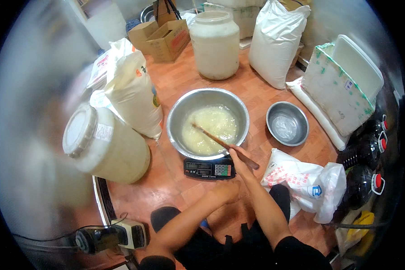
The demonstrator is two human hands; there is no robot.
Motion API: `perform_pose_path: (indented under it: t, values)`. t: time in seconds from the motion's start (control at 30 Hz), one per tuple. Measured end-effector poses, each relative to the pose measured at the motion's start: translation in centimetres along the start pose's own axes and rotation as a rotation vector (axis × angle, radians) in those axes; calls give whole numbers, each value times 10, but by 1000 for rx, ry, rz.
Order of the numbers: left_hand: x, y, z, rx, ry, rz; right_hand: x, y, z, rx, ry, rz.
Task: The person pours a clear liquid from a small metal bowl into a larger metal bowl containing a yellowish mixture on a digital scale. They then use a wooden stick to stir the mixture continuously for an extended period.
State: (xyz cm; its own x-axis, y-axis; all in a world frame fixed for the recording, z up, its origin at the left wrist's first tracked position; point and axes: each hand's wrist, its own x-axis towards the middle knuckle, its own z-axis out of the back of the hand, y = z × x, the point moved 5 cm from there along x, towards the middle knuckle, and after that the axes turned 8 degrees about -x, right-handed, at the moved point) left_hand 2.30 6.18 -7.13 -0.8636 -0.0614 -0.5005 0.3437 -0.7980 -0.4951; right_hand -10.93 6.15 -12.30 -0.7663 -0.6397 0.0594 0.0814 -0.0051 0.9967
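My right hand (241, 158) is closed around a wooden stick (216, 138), whose far end dips into pale yellowish, wet-looking contents (215, 121) in a large steel basin (174, 138). The basin stands behind the keypad of a black digital scale (209, 169) and seems to sit on it. Between my knees, just in front of the scale, hangs my left hand (229, 191). Its fingers are turned away and small, so I cannot make out how they are held.
A smaller steel bowl (287, 123) lies right of the basin. White sacks (274, 42), a plastic bag (303, 180), a lidded drum (110, 144), an open drum (214, 47), a cardboard box (168, 42), a foam box (335, 85) and dark bottles (362, 186) surround me.
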Motion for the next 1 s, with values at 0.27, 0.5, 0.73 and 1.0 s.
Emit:
perform_pose_path:
  t: [0.27, 0.5, 0.73, 1.0]
  values:
    - [-7, 2, -5, 61, 22, 28, -28, 40, 25, -29, -162, -27]
    - [3, -8, 3, 61, 6, -10, -4, 2, 15, -164, -29, 102]
    - [-6, 1, -1, 29, -58, -19, -22, 19, 39, -88, -203, 128]
    - [-2, -3, 6, 56, -35, -6, -10, 5, 9, -128, -25, 43]
